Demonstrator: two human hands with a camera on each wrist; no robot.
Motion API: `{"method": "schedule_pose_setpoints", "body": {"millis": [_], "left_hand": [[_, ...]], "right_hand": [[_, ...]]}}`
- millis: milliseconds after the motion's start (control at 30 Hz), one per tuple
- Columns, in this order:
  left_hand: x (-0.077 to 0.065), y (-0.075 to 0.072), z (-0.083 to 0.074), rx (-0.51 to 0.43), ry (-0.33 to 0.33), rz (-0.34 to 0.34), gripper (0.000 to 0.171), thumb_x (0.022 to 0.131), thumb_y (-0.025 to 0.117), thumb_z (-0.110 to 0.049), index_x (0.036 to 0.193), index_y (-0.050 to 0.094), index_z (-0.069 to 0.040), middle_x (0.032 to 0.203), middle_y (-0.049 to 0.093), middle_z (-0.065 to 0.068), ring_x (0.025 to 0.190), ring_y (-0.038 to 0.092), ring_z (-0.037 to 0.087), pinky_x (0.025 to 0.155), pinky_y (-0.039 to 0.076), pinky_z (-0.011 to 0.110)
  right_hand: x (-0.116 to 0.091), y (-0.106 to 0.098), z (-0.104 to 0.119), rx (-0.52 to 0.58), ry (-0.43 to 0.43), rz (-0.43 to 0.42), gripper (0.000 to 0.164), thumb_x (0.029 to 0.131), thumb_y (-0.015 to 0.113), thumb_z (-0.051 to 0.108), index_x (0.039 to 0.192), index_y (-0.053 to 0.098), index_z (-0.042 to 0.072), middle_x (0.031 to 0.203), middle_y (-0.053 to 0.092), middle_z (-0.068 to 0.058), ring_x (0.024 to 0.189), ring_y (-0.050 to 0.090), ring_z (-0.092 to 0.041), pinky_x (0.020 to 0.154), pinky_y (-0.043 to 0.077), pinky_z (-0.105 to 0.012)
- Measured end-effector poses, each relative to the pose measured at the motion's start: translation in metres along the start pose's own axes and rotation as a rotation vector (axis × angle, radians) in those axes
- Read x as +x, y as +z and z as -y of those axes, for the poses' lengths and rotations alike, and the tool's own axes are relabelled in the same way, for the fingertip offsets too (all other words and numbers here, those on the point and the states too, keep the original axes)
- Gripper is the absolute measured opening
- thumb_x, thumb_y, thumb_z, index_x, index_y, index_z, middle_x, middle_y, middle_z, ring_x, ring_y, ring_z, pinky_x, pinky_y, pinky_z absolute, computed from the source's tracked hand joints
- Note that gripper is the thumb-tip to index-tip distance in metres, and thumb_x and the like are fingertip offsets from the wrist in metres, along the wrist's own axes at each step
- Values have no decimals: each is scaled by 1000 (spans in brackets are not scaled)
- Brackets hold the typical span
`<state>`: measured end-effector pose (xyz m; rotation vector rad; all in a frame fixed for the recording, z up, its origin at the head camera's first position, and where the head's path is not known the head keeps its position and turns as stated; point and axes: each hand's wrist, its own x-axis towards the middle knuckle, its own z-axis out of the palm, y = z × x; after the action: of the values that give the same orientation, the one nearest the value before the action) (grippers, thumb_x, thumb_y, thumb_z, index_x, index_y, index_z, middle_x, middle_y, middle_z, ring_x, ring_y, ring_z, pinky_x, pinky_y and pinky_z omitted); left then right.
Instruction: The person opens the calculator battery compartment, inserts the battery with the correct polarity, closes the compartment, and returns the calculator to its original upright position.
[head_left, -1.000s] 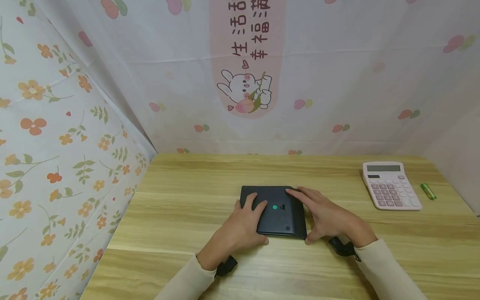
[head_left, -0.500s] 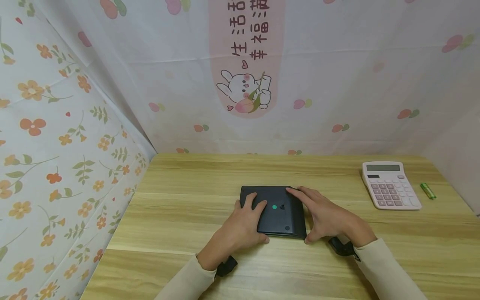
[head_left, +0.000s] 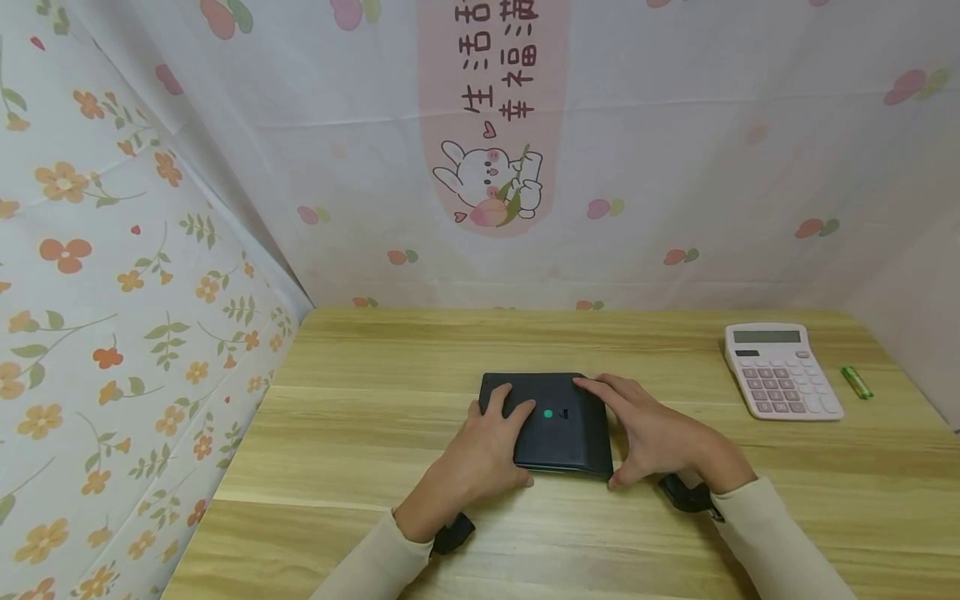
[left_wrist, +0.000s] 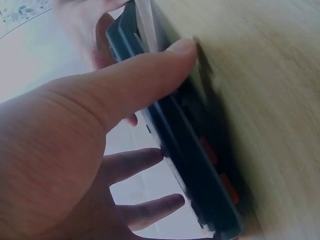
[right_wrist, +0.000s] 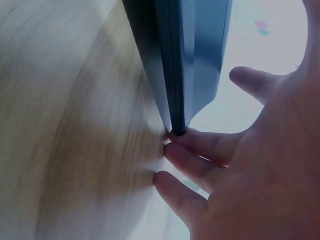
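Black face-down device (head_left: 560,433), long axis crosswise, bevelled end rightward, in the grasp of left fingers (head_left: 497,404) and right fingers (head_left: 602,392).

On the far curtain (head_left: 645,150), a pink patch (head_left: 498,90) bears Chinese characters running upward: 生活 on the left, 幸福满 on the right, both columns cut off above. The white calculator (head_left: 783,372) at right has key markings too small to read.

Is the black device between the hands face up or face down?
The black device is face down: its back with a green dot faces up, and red keys face the table in the left wrist view.
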<state>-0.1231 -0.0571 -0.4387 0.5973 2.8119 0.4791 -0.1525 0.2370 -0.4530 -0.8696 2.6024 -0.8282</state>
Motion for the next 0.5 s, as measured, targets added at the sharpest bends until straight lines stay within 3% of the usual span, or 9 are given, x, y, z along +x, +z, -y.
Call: {"method": "schedule_pose_setpoints", "body": {"millis": [200, 500], "left_hand": [[1, 1, 1, 31, 2, -24, 97, 82, 100, -37, 165, 52, -25, 171, 34, 17, 136, 53, 58, 100, 58, 56], [0, -2, 2, 21, 21, -44, 90, 84, 95, -35, 164, 54, -26, 167, 39, 20, 127, 61, 54, 91, 62, 51]], "right_hand": [[-1, -2, 1, 54, 5, 13, 133, 66, 106, 31, 173, 28, 18, 169, 26, -31, 150, 33, -57, 103, 48, -71], [-1, -6, 0, 116, -26, 13, 127, 67, 105, 32, 171, 34, 14, 165, 33, -24, 142, 46, -47, 104, 48, -66]]}}
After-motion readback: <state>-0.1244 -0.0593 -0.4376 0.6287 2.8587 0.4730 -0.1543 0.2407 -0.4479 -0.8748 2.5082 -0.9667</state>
